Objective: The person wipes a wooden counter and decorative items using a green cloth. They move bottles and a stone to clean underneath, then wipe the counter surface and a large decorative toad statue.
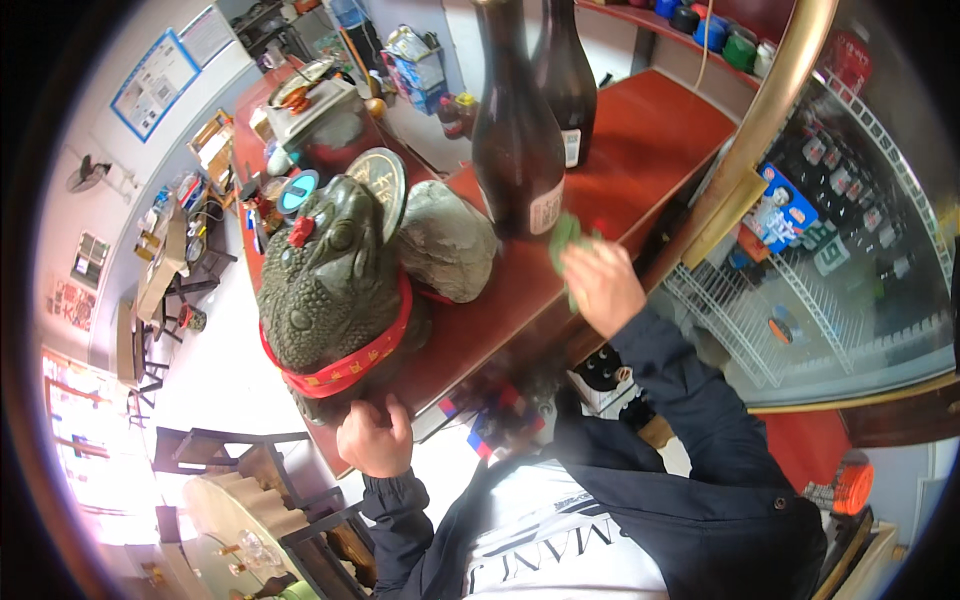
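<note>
My right hand grips a green cloth against the red counter top, beside the base of a large dark bottle. A second dark bottle stands just behind it. My left hand is curled at the counter's near edge, below a dark green money toad statue; nothing shows in its fingers. The toad wears a red ribbon with gold characters and has a big coin at its mouth. A grey rock sits between the toad and the bottles.
A glass-door display fridge with a brass-coloured frame borders the counter on the right. Further along the counter stands a tray-topped container. Dark wooden chairs and a round table are at lower left. Bottles line a shelf behind.
</note>
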A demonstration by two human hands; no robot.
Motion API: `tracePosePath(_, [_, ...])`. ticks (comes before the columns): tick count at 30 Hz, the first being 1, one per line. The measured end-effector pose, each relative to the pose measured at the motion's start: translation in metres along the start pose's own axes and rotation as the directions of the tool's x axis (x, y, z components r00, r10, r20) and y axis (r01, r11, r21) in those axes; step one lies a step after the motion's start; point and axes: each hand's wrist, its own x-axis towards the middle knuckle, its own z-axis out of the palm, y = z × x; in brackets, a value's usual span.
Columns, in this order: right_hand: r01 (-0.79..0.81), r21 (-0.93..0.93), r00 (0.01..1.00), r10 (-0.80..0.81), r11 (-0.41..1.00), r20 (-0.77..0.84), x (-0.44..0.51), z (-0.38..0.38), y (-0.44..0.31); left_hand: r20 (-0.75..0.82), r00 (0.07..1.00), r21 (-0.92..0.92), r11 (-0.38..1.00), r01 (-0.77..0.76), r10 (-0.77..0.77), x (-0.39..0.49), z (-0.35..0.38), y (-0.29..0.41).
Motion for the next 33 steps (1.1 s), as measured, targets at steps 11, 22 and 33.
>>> tracePosePath(11, [0.364, 0.485, 0.599, 0.198, 0.795, -0.776, 0.212, -0.144, -0.009, -0.067, 0.998, -0.044, 0.999, -0.005, 0.002, 0.0, 0.0, 0.001])
tracePosePath(22, [-0.033, 0.606, 0.791, 0.392, 0.795, -0.471, 0.223, -0.071, -0.034, -0.2, 0.933, -0.201, 0.919, -0.339, 0.3, 0.023, -0.06, 0.052])
tracePosePath(33, [-0.01, 0.463, 0.77, 0.303, 0.886, -0.561, 0.127, 0.006, 0.001, -0.165, 0.866, -0.542, 0.69, -0.48, 0.472, 0.34, -0.086, 0.247])
